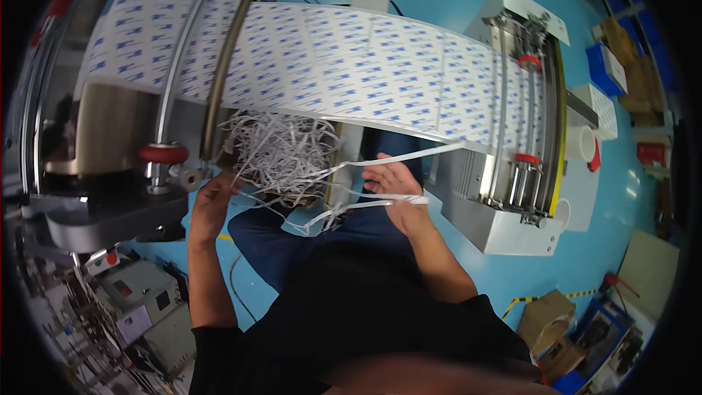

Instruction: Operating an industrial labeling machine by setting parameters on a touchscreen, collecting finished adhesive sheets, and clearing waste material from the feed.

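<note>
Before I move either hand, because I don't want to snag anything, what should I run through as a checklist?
1. Left hand clear of the tangled heap of thin white strips: not ok, it is at the heap's left edge.
2. Left hand's grip on a strip: cannot tell.
3. Right hand free of strips: not ok, a flat white strip crosses it near the wrist.
4. Right hand clear of the round red collar near the right end of the wide white sheet with blue print: ok, they are well apart.
5. Sheet standing still: cannot tell from one picture.
</note>
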Demonstrator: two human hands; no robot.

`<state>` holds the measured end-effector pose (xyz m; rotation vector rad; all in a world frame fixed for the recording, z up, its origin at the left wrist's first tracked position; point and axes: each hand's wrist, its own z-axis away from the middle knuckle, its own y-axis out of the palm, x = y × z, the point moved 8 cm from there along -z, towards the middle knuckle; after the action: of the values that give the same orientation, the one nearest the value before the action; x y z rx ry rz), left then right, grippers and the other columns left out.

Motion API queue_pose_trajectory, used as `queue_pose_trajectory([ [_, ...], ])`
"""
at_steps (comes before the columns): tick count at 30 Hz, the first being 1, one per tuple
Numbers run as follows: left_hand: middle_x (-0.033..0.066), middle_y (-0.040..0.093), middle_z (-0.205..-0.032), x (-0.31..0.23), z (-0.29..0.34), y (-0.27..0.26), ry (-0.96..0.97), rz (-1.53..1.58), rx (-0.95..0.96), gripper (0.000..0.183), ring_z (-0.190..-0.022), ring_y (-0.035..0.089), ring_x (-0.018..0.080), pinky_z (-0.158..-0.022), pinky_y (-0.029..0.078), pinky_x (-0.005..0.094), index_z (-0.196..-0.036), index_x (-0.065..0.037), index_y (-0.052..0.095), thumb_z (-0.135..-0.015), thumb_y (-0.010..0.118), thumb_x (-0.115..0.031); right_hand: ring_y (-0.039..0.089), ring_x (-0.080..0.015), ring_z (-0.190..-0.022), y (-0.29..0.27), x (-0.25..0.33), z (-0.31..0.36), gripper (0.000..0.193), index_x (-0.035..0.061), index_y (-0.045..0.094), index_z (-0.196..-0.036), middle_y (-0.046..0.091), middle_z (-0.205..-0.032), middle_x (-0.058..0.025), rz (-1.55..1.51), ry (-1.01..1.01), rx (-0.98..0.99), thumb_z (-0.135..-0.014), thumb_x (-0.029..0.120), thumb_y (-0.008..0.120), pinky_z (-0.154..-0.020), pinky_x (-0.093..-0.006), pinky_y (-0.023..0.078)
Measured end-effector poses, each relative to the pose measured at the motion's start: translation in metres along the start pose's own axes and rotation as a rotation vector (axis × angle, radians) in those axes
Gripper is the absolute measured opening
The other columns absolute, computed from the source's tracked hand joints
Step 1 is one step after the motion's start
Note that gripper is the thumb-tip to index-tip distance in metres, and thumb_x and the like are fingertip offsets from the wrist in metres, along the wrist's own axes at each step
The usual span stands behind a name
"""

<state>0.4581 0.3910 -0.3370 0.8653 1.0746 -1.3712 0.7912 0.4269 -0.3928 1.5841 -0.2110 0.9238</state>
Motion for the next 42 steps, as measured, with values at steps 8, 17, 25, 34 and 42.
queue_pose_trajectory([
  [8,0.0062,0.057,-0.096,-0.009,0.012,-0.035,0.063,0.099,0.03,0.013,-0.099,0.05,0.0175,-0.095,0.031,0.0326,-0.077,-0.008,0.055,-0.089,0.051,-0.005,0.056,-0.016,-0.091,0.054,-0.014,-0.027,0.039,0.0061,0.049,-0.123,0.059,-0.109,-0.0118,-0.034,-0.11,-0.14,-0.092,0.027,0.058,-0.083,-0.0318,0.045],
  [17,0.0048,0.055,-0.096,0.045,0.041,-0.042,0.131,0.395,0.052,0.021,-0.096,0.046,0.0168,-0.09,0.031,0.0311,-0.078,-0.009,0.054,-0.093,0.056,-0.024,0.056,-0.0161,-0.086,0.015,-0.041,-0.008,0.024,0.0059,0.05,-0.113,0.056,-0.112,-0.0132,-0.081,-0.03,-0.176,-0.092,0.016,0.055,-0.081,-0.031,0.044],
  [25,0.0008,0.055,-0.089,0.085,0.049,-0.054,-0.029,0.521,0.062,0.018,-0.094,0.053,0.0168,-0.103,0.031,0.0395,-0.081,-0.009,0.059,-0.09,0.06,-0.024,0.055,-0.0138,-0.087,0.056,-0.037,-0.053,0.055,0.0059,0.032,-0.141,0.037,-0.143,-0.0169,-0.2,-0.015,-0.029,-0.091,0.013,0.054,-0.081,-0.0306,0.043],
  [34,0.0064,0.057,-0.115,0.098,0.023,-0.059,-0.1,0.602,0.021,0.034,-0.11,0.051,0.0211,-0.094,0.034,0.0354,-0.11,-0.012,0.058,-0.089,0.059,-0.039,0.053,-0.0092,-0.064,0.071,-0.063,-0.087,0.029,0.0025,0.054,-0.112,0.059,-0.084,-0.005,-0.23,0.085,-0.146,-0.096,0.027,0.051,-0.062,-0.0242,0.043],
  [42,0.015,0.057,-0.123,0.142,-0.051,-0.084,0.156,-0.549,-0.226,0.04,-0.113,0.055,0.0258,-0.093,0.044,0.0372,-0.129,-0.001,0.049,-0.091,0.049,-0.014,0.05,-0.0084,-0.062,0.089,-0.06,-0.083,0.021,0.0032,0.057,-0.098,0.056,-0.075,-0.0025,-0.115,0.074,-0.146,-0.096,0.024,0.051,-0.06,-0.0217,0.041],
])
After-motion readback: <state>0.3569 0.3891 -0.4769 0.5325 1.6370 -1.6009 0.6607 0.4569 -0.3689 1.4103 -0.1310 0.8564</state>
